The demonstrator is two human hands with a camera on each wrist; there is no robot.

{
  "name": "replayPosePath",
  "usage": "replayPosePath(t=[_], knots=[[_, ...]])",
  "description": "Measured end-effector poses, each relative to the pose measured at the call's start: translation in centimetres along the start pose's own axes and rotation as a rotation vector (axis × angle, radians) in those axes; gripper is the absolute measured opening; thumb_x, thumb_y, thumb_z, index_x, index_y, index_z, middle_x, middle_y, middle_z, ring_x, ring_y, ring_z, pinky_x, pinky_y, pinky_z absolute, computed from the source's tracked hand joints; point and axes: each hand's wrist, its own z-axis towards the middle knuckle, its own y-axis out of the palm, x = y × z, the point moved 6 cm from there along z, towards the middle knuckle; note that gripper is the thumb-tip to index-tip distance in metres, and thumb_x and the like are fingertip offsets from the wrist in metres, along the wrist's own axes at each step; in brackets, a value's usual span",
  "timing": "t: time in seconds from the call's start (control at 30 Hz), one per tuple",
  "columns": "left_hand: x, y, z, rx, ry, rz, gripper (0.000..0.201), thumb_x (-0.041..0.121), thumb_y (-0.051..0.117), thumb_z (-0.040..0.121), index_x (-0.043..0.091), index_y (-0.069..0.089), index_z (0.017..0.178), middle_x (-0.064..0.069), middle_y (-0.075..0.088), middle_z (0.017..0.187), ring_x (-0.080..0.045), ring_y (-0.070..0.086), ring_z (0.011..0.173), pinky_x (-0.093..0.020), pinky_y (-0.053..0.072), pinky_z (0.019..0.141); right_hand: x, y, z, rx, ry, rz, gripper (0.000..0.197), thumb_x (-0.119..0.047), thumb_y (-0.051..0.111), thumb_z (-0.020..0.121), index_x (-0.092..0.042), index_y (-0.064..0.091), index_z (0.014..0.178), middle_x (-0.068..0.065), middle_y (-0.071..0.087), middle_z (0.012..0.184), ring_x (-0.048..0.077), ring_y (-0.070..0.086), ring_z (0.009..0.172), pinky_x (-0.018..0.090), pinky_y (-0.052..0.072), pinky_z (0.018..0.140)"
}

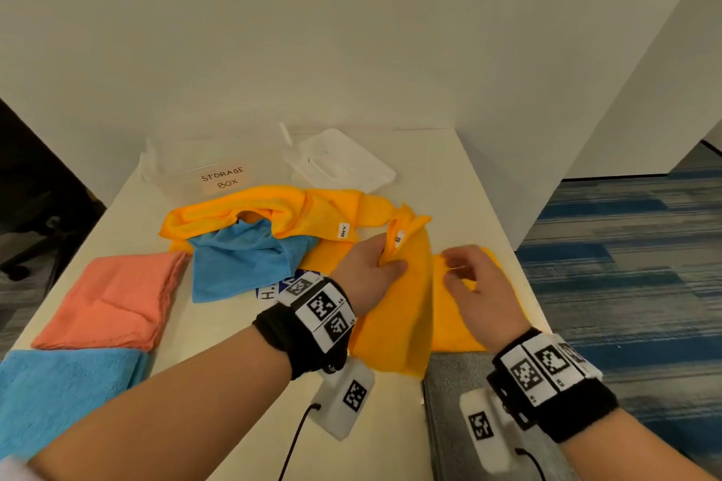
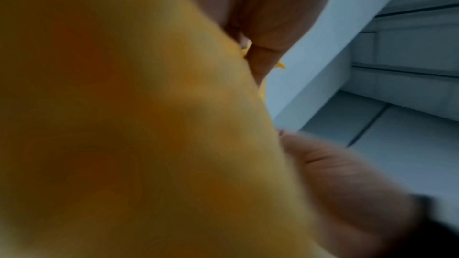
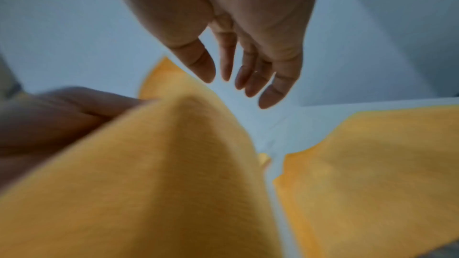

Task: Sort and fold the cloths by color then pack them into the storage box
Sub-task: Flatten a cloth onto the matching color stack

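**Yellow cloth lifted for its fold**

The white table (image 1: pixel 390 422) carries the whole job. A heap of unfolded yellow cloths (image 1: pixel 281 207) with a loose blue cloth (image 1: pixel 242 262) sits mid-table, just in front of the clear storage box (image 1: pixel 187 168), whose lid (image 1: pixel 340 160) lies beside it. At the near left, a folded pink cloth (image 1: pixel 113 301) and a folded blue cloth (image 1: pixel 66 394) lie touching. A folded yellow cloth (image 1: pixel 453 316) lies at the right edge.

The step in hand appears to be folding the yellow group; nothing can be seen packed yet. The held yellow cloth (image 1: pixel 402 305) hangs from the left hand (image 1: pixel 371 266), which pinches its upper edge near the white tag (image 1: pixel 398 238), thumb and fingers curled on the fabric. The right hand (image 1: pixel 472 281) hovers over the folded yellow piece, fingers loosely spread and holding nothing, as the right wrist view confirms.

The next move probably calls for the right hand to catch a free corner, so the cloth can be spread flat and halved.
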Motion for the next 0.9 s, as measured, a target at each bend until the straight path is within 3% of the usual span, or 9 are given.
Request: replayPosePath(t=[0.1, 0.17, 0.3, 0.43, 0.53, 0.63, 0.73, 0.8, 0.9], knots=[[2.1, 2.7, 0.7, -0.144, 0.047, -0.152, 0.047, 0.033, 0.057, 0.079, 0.022, 0.054, 0.125, -0.008, 0.062, 0.125, -0.027, 0.06, 0.113, -0.051, 0.046, 0.099, 5.1, -1.4, 0.9, -0.03, 0.384, 0.248, 0.055, -0.045, 0.057, 0.09, -0.024, 0.039, 0.138, 0.003, 0.049, 0.136, 0.021, 0.049, 0.12, 0.043, 0.04, 0.101], [2.8, 4.2, 1.0, -0.231, 0.045, -0.327, 0.044, 0.026, 0.058, 0.082, 0.021, 0.052, 0.125, -0.012, 0.06, 0.128, -0.032, 0.058, 0.117, -0.051, 0.045, 0.1, 7.0, -0.9, 0.4, -0.16, 0.569, 0.593, 0.063, -0.065, 0.055, 0.081, -0.029, 0.049, 0.132, 0.005, 0.059, 0.131, 0.029, 0.056, 0.118, 0.052, 0.041, 0.1], [1.1, 5.6, 2.7, -0.259, -0.058, -0.481, 0.045, 0.016, 0.061, 0.085, 0.021, 0.045, 0.127, -0.011, 0.054, 0.133, -0.034, 0.053, 0.122, -0.053, 0.042, 0.102, 8.0, -2.9, 0.2, -0.198, 0.571, 0.789, 0.055, -0.05, 0.069, 0.072, -0.021, 0.06, 0.118, 0.013, 0.07, 0.11, 0.032, 0.068, 0.097, 0.047, 0.052, 0.078], [-3.6, 5.1, 4.4, -0.125, -0.207, -0.113, 0.108, 0.028, 0.078, 0.071, 0.031, 0.004, 0.15, -0.003, 0.034, 0.151, -0.026, 0.047, 0.127, -0.05, 0.045, 0.1, 10.9, -5.7, 2.6, -0.123, 0.589, 0.583, 0.095, -0.042, 0.094, 0.037, -0.016, 0.058, 0.121, 0.014, 0.07, 0.11, 0.037, 0.065, 0.101, 0.053, 0.05, 0.086], [-4.4, 6.0, 4.8, -0.179, -0.129, 0.198, 0.104, 0.014, 0.067, 0.086, 0.041, -0.011, 0.148, 0.001, 0.034, 0.147, -0.028, 0.055, 0.118, -0.04, 0.05, 0.092, 12.9, -6.6, 4.7, -0.089, 0.603, 0.331, 0.043, -0.02, 0.068, 0.085, -0.009, 0.055, 0.125, 0.016, 0.066, 0.112, 0.036, 0.061, 0.103, 0.058, 0.044, 0.096], [-4.9, 6.9, 5.5, -0.249, -0.116, 0.414, 0.061, 0.017, 0.06, 0.092, 0.037, 0.035, 0.143, -0.003, 0.034, 0.15, -0.026, 0.053, 0.117, -0.033, 0.046, 0.091, 13.8, -7.0, 6.5, -0.15, 0.586, 0.057, 0.03, -0.017, 0.051, 0.096, -0.015, 0.052, 0.126, 0.012, 0.062, 0.115, 0.032, 0.059, 0.102, 0.053, 0.044, 0.096], [-5.8, 7.1, 6.5, -0.262, -0.161, 0.419, 0.042, 0.018, 0.058, 0.093, 0.032, 0.053, 0.132, -0.007, 0.038, 0.145, -0.019, 0.058, 0.086, -0.03, 0.049, 0.075, 13.6, -6.9, 7.5, -0.186, 0.534, -0.123, 0.037, -0.023, 0.043, 0.1, -0.019, 0.043, 0.137, 0.009, 0.055, 0.125, 0.028, 0.054, 0.109, 0.046, 0.041, 0.097], [-6.7, 7.2, 6.8, -0.3, -0.196, 0.513, 0.054, 0.023, 0.061, 0.091, 0.031, 0.043, 0.141, -0.009, 0.031, 0.15, -0.023, 0.054, 0.11, -0.032, 0.047, 0.09, 14.1, -6.4, 7.7, -0.261, 0.536, -0.217, 0.051, -0.027, 0.044, 0.1, -0.022, 0.026, 0.148, 0.012, 0.044, 0.142, 0.031, 0.048, 0.121, 0.048, 0.039, 0.102], [-8.6, 7.3, 7.1, -0.39, -0.253, 0.659, 0.09, 0.03, 0.069, 0.085, 0.028, 0.009, 0.153, -0.005, 0.002, 0.16, -0.027, 0.023, 0.142, -0.036, 0.03, 0.112, 15.3, -5.7, 7.4, -0.388, 0.598, -0.193, 0.083, -0.02, 0.059, 0.093, -0.034, 0.0, 0.151, 0.012, 0.035, 0.148, 0.035, 0.045, 0.125, 0.053, 0.041, 0.1]])
